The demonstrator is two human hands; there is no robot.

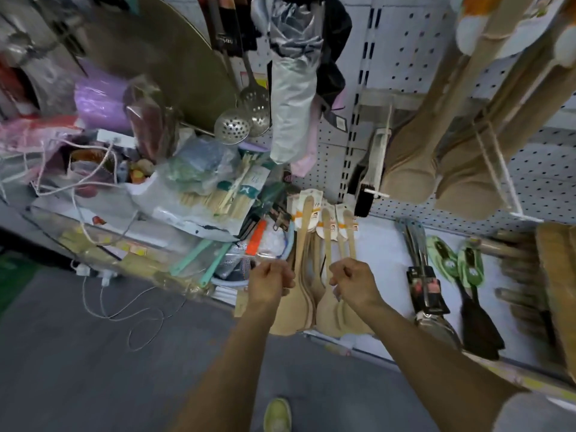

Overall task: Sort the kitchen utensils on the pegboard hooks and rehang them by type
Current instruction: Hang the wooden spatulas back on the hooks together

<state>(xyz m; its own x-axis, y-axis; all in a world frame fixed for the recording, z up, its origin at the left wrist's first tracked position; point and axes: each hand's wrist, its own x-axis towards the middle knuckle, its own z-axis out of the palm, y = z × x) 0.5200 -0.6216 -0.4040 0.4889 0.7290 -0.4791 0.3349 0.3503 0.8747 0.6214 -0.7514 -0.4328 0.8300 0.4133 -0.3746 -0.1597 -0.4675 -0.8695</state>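
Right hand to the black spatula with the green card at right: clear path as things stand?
Probably yes. The right hand hovers over the wooden spatulas, and the black spatula lies uncovered on the white shelf to its right. Only the metal utensils with the black-and-red label lie between, low enough to pass over.

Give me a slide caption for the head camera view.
Both hands, left and right, reach among wooden spatulas below the pegboard.
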